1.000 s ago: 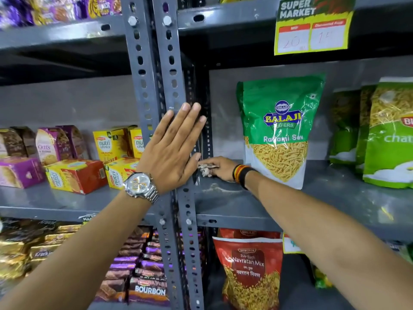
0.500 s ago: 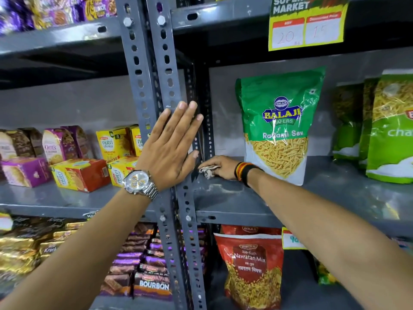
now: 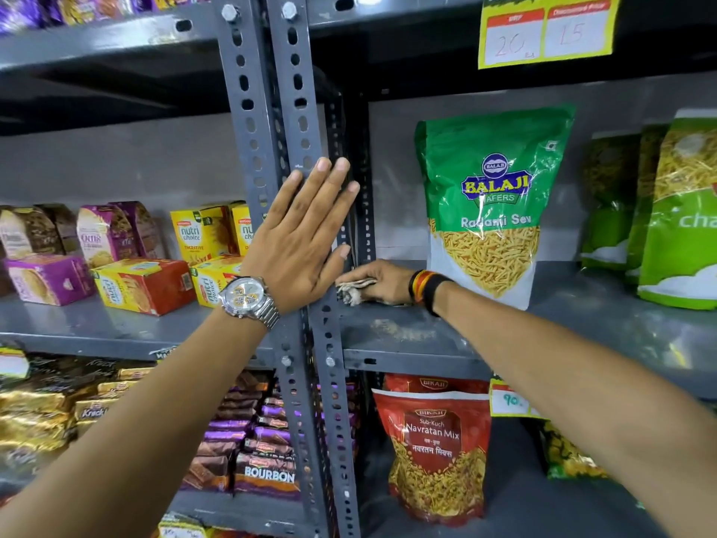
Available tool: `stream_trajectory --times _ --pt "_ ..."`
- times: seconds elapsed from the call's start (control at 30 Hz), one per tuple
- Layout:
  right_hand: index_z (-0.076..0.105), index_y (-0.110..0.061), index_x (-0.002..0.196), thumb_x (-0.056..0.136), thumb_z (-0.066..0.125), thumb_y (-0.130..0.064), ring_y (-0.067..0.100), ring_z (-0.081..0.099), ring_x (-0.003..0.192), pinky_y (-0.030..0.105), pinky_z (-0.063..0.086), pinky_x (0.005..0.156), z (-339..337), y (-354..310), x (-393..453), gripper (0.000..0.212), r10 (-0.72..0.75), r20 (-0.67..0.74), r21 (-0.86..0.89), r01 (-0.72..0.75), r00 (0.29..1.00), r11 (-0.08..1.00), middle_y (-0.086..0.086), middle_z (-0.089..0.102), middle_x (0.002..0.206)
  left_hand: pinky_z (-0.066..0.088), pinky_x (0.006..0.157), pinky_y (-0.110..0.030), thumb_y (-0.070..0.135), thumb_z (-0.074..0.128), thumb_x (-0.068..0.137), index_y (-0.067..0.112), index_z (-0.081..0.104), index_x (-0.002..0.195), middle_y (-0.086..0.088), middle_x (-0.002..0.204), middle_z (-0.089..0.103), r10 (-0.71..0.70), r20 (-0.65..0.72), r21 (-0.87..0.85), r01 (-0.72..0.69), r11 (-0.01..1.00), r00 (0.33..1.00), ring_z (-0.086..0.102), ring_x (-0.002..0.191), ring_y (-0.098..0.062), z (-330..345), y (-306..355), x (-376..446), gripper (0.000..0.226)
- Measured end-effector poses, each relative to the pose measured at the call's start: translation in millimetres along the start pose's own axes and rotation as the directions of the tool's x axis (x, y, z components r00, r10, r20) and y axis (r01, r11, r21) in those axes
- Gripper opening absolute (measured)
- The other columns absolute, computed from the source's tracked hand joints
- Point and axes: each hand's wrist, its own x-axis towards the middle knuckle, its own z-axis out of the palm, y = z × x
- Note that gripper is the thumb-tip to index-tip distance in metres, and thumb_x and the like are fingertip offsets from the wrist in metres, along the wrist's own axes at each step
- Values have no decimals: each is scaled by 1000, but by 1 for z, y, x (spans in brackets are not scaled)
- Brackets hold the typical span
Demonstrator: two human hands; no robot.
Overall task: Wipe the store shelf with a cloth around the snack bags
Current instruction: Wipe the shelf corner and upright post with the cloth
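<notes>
My right hand point(image 3: 382, 280) presses a crumpled grey-white cloth point(image 3: 351, 291) onto the grey metal shelf point(image 3: 411, 335), in the shelf's left corner by the upright post. A green Balaji snack bag point(image 3: 490, 200) stands upright just right of that hand. More green snack bags point(image 3: 675, 211) stand further right on the same shelf. My left hand point(image 3: 306, 238), with a silver watch on the wrist, lies flat with fingers together against the perforated grey post point(image 3: 271, 110), holding nothing.
Yellow, red and purple biscuit boxes point(image 3: 143, 283) fill the left shelf. Below, a red Navratan Mix bag point(image 3: 436, 448) stands upright and Bourbon packs point(image 3: 267, 471) are stacked. A yellow price tag point(image 3: 543, 33) hangs from the upper shelf edge. Dust streaks mark the shelf front.
My right hand has stayed in the left corner with the cloth, shifting only slightly. The left hand keeps its place on the post. The view has drifted a little.
</notes>
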Motion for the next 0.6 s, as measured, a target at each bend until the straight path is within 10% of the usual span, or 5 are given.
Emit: stream_trajectory --times 0.23,0.33,0.43,0.6 --pt "54 -11 133 88 51 13 -20 58 94 -2 40 81 -2 -29 -90 52 -76 175 105 58 982 993 -3 60 129 12 125 -56 38 29 103 3 11 159 -21 167 9 -7 14 1 7 1000 1000 5 155 -36 -3 1 2 69" --pt "55 -16 134 90 53 6 -1 65 95 12 47 85 -22 -25 -134 49 -126 231 130 98 965 987 -6 65 125 12 125 -56 37 33 103 4 10 159 -21 167 7 -16 21 5 16 1000 1000 3 155 -35 -4 2 2 70" --pt "57 -38 129 92 58 -9 16 53 55 20 48 51 -50 -21 -127 46 -29 -49 109 34 998 993 -22 72 102 11 125 -55 36 34 102 3 8 159 -20 168 4 -18 38 4 17 1000 999 1 156 -35 -6 2 2 71" --pt "55 -10 133 90 62 -5 -9 62 92 2 45 85 -57 -36 -37 44 -55 -275 134 95 960 986 -2 63 124 12 125 -56 36 33 102 3 9 159 -20 168 5 -13 36 -8 13 1000 999 2 156 -35 -7 2 1 70"
